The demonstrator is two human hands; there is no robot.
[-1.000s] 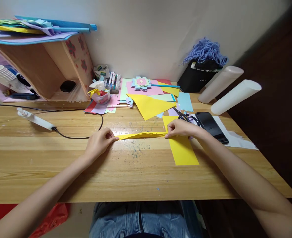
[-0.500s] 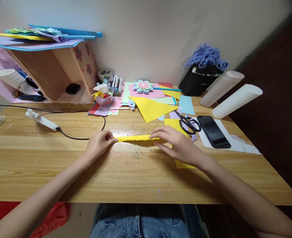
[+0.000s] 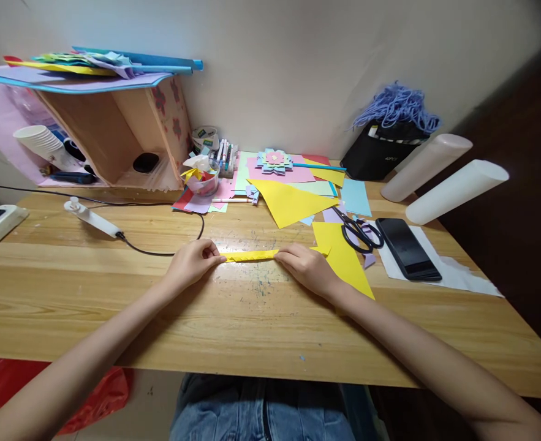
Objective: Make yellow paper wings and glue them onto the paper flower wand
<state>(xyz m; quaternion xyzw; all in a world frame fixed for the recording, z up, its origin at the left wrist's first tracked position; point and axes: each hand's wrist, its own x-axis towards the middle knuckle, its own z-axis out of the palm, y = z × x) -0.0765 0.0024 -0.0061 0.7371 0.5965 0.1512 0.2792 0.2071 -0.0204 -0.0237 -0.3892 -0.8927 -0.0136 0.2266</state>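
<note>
A narrow folded yellow paper strip [image 3: 250,256] lies across the middle of the wooden table [image 3: 114,306]. My left hand [image 3: 192,263] pinches the strip's left end, fingers closed on it. My right hand [image 3: 307,268] presses on the strip further right, its fingers curled over the paper. The strip's right end pokes out past my right hand, over a yellow rectangular sheet [image 3: 344,257] lying just right of that hand.
Black scissors [image 3: 357,231] and a dark phone [image 3: 407,248] on white paper lie to the right. Coloured paper sheets, a paper flower [image 3: 274,160], a cup of scraps [image 3: 201,177] and pens crowd the back. A glue gun [image 3: 90,217] with its cable lies left. Two white cylinders [image 3: 454,190] lean at right.
My right hand has slid left along the strip from its right end toward the middle. My left hand has kept its pinch on the left end. The camera view shifted slightly.
</note>
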